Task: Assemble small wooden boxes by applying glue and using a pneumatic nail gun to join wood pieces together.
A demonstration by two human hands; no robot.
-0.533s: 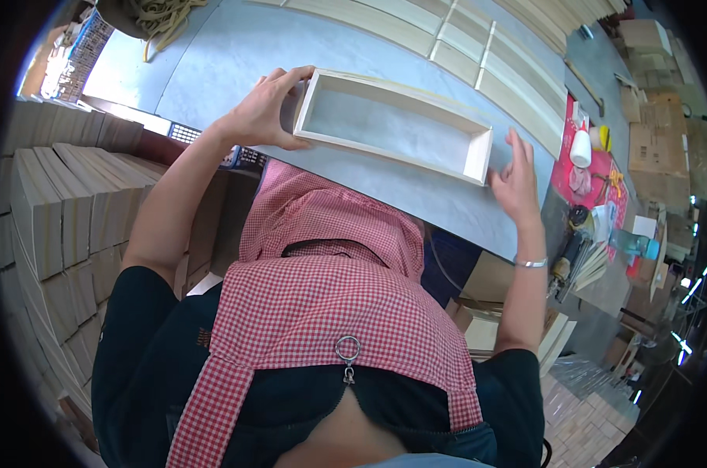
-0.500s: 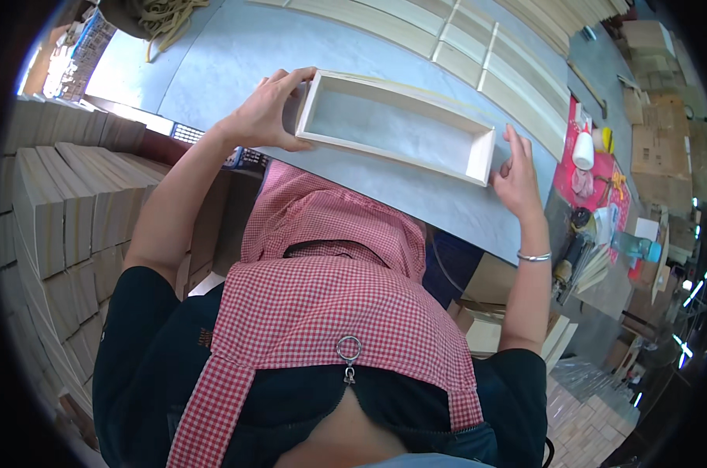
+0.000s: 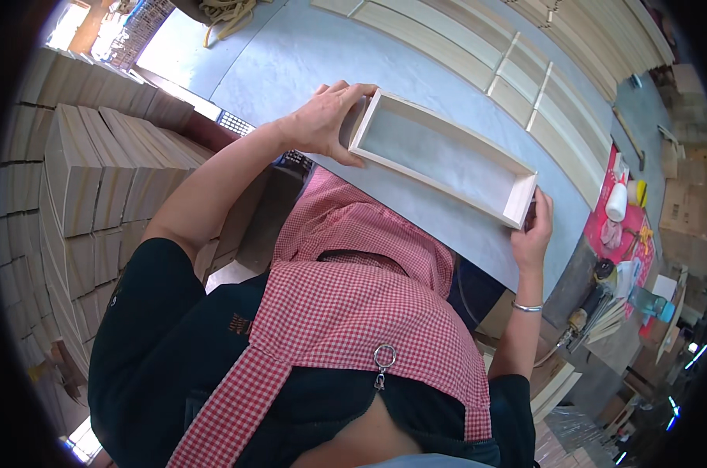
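A shallow rectangular frame of pale wood (image 3: 437,186) lies slantwise over the bluish-grey tabletop (image 3: 299,66), close to its near edge. Through its open middle the tabletop shows. At its left end my left hand (image 3: 322,125) spans the short side, thumb at the near corner and fingers at the far one. My right hand (image 3: 533,238) grips the opposite short end, its fingers bent around the outside near the corner; the thumb is mostly hidden.
Long pale wood strips (image 3: 424,54) lie along the table's far side. To the right are a white squeeze bottle (image 3: 616,201) on a red mat (image 3: 600,222) and a hammer (image 3: 630,140). Stacked wooden pieces (image 3: 81,175) rise at my left. Yellowish bands (image 3: 229,17) lie far left.
My right hand, earlier beside the frame's right end with fingers raised, has closed around that end. My left hand keeps its hold. The whole view has shifted and turned slightly.
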